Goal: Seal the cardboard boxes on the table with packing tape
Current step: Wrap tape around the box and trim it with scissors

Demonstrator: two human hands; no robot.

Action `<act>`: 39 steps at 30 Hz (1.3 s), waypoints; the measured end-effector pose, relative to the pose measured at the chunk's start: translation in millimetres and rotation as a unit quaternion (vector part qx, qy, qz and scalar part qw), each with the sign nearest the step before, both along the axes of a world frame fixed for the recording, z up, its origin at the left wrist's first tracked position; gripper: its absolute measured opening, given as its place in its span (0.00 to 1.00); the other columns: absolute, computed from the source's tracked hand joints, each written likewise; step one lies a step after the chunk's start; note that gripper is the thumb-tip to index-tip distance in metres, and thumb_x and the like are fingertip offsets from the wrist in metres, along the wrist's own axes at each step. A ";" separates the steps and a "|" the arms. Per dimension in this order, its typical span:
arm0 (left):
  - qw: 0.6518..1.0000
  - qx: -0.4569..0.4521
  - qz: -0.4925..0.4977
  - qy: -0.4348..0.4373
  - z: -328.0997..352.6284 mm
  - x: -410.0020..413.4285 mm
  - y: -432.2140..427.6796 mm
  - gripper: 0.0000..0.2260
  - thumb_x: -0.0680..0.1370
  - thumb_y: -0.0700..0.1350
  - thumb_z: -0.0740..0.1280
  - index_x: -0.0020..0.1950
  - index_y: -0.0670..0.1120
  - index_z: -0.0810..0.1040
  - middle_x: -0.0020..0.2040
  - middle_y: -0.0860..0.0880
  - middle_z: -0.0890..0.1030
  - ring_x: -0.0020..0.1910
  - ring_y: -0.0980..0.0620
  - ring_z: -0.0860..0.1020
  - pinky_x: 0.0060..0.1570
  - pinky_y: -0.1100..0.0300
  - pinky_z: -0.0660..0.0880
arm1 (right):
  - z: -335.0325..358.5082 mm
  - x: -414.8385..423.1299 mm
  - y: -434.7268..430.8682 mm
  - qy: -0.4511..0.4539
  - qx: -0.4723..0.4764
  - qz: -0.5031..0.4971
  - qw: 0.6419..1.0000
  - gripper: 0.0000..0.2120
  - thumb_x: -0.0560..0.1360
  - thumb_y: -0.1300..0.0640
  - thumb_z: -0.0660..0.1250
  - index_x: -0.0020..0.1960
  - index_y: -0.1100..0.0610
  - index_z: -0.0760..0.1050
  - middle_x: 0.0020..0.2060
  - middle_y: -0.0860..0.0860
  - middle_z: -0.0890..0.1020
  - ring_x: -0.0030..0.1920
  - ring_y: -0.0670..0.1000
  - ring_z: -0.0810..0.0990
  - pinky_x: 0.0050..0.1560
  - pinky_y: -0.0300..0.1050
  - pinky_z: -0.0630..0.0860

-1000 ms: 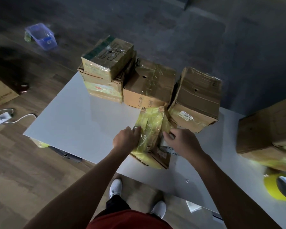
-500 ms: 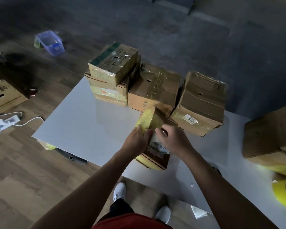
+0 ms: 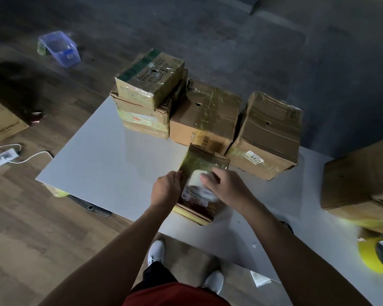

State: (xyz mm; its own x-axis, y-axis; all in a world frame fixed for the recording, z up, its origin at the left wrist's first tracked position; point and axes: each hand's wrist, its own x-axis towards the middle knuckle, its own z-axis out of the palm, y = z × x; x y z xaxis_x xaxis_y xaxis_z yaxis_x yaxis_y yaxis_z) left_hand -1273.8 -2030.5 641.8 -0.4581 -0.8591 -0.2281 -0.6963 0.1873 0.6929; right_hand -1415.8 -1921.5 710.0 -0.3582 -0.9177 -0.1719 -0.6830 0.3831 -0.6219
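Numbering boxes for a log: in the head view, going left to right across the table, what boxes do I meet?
Two-box stack → middle box → box with the 6425 label → large box at far right. Small front box overlaps, omitted.

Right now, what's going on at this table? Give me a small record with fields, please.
Place: white table, seen from above
Box in work: small box near the front edge, yellowish tape over its top
Left: left-hand grip holds the small box's left side
Right: right-hand grip holds a pale tape roll over the box
Behind: two-box stack, middle box, right box, all taped
Far right: large box, yellow tape roll
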 end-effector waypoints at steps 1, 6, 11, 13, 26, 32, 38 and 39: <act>1.000 -0.001 -0.004 0.000 -0.4 0.3 0.5 0.18 0.83 0.52 0.55 0.45 0.43 0.78 0.37 0.46 0.79 0.37 0.45 0.77 0.31 0.60 0.70 | 3.1 -4.0 6.5 0.023 0.002 0.001 1.000 0.15 0.78 0.43 0.61 0.37 0.50 0.69 0.30 0.47 0.75 0.32 0.48 0.77 0.27 0.37 0.68; 1.000 -0.005 -0.012 -0.020 0.0 -0.6 1.2 0.19 0.83 0.54 0.53 0.51 0.46 0.80 0.40 0.47 0.81 0.38 0.47 0.79 0.38 0.53 0.78 | 7.2 -4.6 22.5 0.102 0.000 -0.016 0.995 0.20 0.76 0.40 0.62 0.37 0.55 0.71 0.30 0.52 0.77 0.31 0.52 0.77 0.30 0.45 0.71; 0.996 -0.004 -0.036 -0.078 2.6 -10.8 7.6 0.22 0.77 0.67 0.56 0.55 0.50 0.73 0.45 0.52 0.80 0.39 0.54 0.78 0.35 0.58 0.74 | -0.2 3.1 16.3 0.107 -0.037 -0.024 0.993 0.17 0.77 0.44 0.64 0.35 0.52 0.67 0.26 0.44 0.70 0.26 0.44 0.70 0.26 0.37 0.64; 0.994 0.010 -0.039 -0.098 -1.0 -9.7 7.9 0.28 0.74 0.69 0.61 0.62 0.49 0.69 0.51 0.51 0.78 0.46 0.51 0.78 0.39 0.56 0.74 | -4.5 1.3 17.4 0.064 -0.034 -0.032 0.997 0.16 0.77 0.43 0.64 0.37 0.51 0.71 0.28 0.45 0.75 0.28 0.44 0.74 0.26 0.35 0.67; 0.995 0.049 -0.020 -0.089 -6.1 -6.2 1.2 0.27 0.70 0.70 0.64 0.56 0.50 0.71 0.48 0.52 0.80 0.42 0.53 0.79 0.38 0.52 0.80 | -11.7 -33.4 68.9 0.138 0.025 -0.020 0.990 0.19 0.75 0.45 0.66 0.31 0.51 0.65 0.22 0.45 0.66 0.23 0.42 0.62 0.25 0.37 0.59; 0.993 0.007 -0.036 -0.114 -2.1 -7.4 1.6 0.32 0.72 0.68 0.65 0.67 0.48 0.66 0.58 0.49 0.78 0.51 0.49 0.78 0.40 0.55 0.75 | -36.0 -30.0 67.1 0.155 0.135 -0.026 0.978 0.22 0.75 0.43 0.65 0.29 0.52 0.61 0.23 0.47 0.65 0.24 0.44 0.63 0.27 0.39 0.57; 0.962 -0.189 -0.121 -0.154 12.5 -20.0 20.7 0.31 0.78 0.56 0.64 0.75 0.45 0.57 0.66 0.43 0.68 0.61 0.45 0.70 0.50 0.52 0.74 | -59.7 -22.8 57.7 0.112 0.172 -0.045 0.978 0.21 0.77 0.46 0.62 0.31 0.55 0.60 0.25 0.50 0.64 0.26 0.47 0.63 0.33 0.41 0.65; 0.953 -0.208 -0.139 -0.170 13.3 -23.4 27.1 0.30 0.79 0.54 0.63 0.76 0.44 0.56 0.68 0.42 0.66 0.61 0.45 0.69 0.53 0.52 0.73 | -62.7 -22.3 56.7 0.110 0.176 -0.049 0.977 0.20 0.77 0.46 0.61 0.33 0.56 0.62 0.26 0.50 0.65 0.27 0.48 0.64 0.37 0.43 0.70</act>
